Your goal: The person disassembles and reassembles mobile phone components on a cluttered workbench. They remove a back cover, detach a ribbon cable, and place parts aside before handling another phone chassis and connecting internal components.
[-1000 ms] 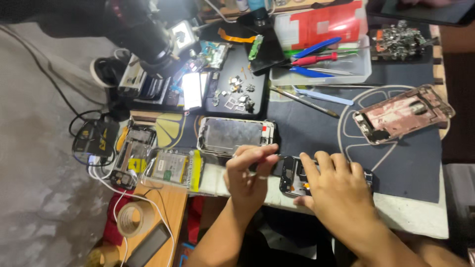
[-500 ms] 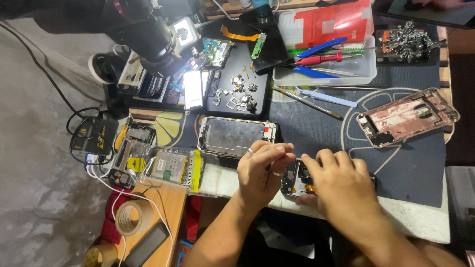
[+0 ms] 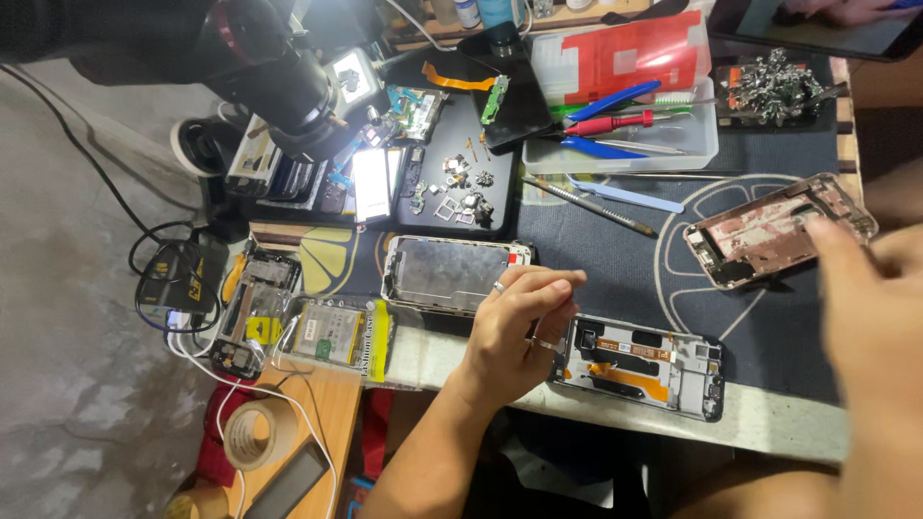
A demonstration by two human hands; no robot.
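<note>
While the left hand [image 3: 514, 332] rests low in the middle of the frame, its fingers are pinched together on what looks like a thin metal tool, too small to make out clearly. Just to its right, touching or nearly so, lies an opened phone frame [image 3: 639, 365] with orange flex cables, its long axis running left to right along the lower edge of the dark work mat [image 3: 615, 264]. The left hand is much the nearer to it. Blurred at the right edge, the right hand [image 3: 870, 308] is raised with fingers spread and holds nothing, its fingertips close to a pinkish phone housing [image 3: 779, 229] in the upper right. Farther up sit a clear tray [image 3: 625, 154] of blue and red tools and, at upper left, a black microscope [image 3: 279, 82].
</note>
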